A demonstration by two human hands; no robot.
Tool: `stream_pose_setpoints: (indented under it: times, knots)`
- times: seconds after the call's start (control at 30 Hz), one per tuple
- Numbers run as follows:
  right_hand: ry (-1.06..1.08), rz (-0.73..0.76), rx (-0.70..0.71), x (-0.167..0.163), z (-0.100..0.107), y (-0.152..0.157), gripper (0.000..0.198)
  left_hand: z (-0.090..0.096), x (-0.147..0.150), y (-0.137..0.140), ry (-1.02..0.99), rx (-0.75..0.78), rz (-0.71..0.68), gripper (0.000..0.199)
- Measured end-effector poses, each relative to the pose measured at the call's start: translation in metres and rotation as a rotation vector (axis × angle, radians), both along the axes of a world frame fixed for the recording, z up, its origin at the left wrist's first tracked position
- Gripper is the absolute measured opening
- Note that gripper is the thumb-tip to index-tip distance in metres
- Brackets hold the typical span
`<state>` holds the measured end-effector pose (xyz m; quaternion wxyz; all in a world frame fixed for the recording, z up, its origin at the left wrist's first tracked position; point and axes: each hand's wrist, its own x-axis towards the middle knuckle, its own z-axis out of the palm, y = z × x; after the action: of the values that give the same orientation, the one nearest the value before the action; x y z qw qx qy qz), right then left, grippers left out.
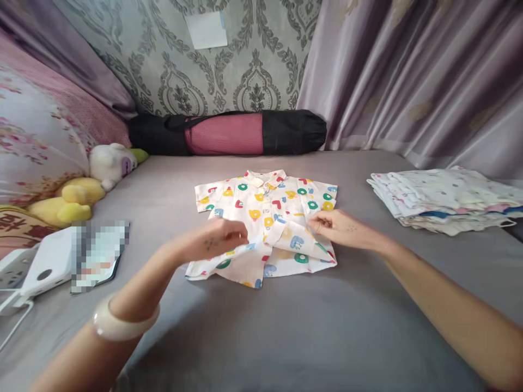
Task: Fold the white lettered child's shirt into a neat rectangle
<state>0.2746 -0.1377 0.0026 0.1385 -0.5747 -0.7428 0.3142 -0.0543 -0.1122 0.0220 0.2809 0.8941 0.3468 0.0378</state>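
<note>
A small white short-sleeved shirt (253, 209) with a collar and a print of red, green, yellow and blue letters lies spread on the grey sheet, its collar pointing away from me. My left hand (218, 239) is over the lower left front, fingers curled in on the cloth; its fingertips are partly hidden. On the other side, my right hand (333, 226) pinches the shirt near its right side. The lower right front panel is raised and partly turned over. A pale bangle (122, 321) circles my left wrist.
A stack of folded clothes (445, 198) lies on the right. A black and pink rolled bag (224, 133) rests along the wall. At left are plush toys (110, 163), a blurred-out phone (100, 256), a white power strip (47, 267) with cables, and a floral pillow (36, 130). Curtains (368, 76) hang at right.
</note>
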Motion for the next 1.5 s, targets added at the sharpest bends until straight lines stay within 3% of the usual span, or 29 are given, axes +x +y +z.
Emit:
stream_pose_setpoints:
  times: [0.1,0.2,0.27,0.37,0.5,0.63,0.7,0.87,1.0,1.1,1.23,1.37,1.5]
  knots:
    - [-0.041,0.025,0.050,-0.005,-0.002,-0.032,0.030,-0.006,-0.011,-0.036,-0.022,0.018,-0.074,0.024]
    - [-0.059,0.008,0.155,-0.016,-0.012,-0.048,0.039,-0.016,-0.020,-0.053,-0.066,0.192,-0.102,0.048]
    - [-0.026,-0.021,0.208,-0.025,-0.019,-0.050,0.053,-0.020,-0.019,-0.055,-0.077,0.248,-0.111,0.051]
    - [0.054,-0.074,0.207,-0.040,-0.024,-0.047,0.066,-0.021,-0.008,-0.051,-0.092,0.232,-0.122,0.036]
    - [0.130,-0.116,0.245,-0.051,-0.019,-0.048,0.059,-0.025,0.007,-0.036,-0.106,0.166,0.077,0.026]
    - [0.057,0.242,0.196,-0.044,-0.010,-0.060,0.031,-0.038,0.003,-0.023,-0.170,0.067,0.195,0.020]
    - [0.003,0.307,0.213,-0.035,-0.008,-0.068,0.032,-0.040,-0.007,-0.025,-0.171,0.059,0.233,0.022]
    - [-0.170,0.125,0.368,-0.009,-0.016,-0.091,0.060,-0.032,-0.057,-0.056,-0.092,0.059,0.276,0.053]
    - [-0.325,-0.013,0.388,0.002,-0.028,-0.107,0.053,-0.039,-0.090,-0.077,-0.042,0.166,0.270,0.060]
    - [-0.395,-0.170,0.348,0.000,-0.035,-0.111,0.040,-0.051,-0.093,-0.083,-0.040,0.182,0.345,0.047]
    - [-0.211,-0.306,0.242,-0.007,-0.037,-0.102,0.040,-0.059,-0.082,-0.084,-0.046,0.211,0.364,0.037]
    - [0.151,-0.472,-0.062,-0.014,-0.031,-0.088,0.042,-0.055,-0.076,-0.082,-0.039,0.277,0.384,0.036]
    - [0.545,-0.537,-0.374,-0.014,-0.017,-0.074,0.026,-0.043,-0.075,-0.074,-0.060,0.234,0.437,0.038]
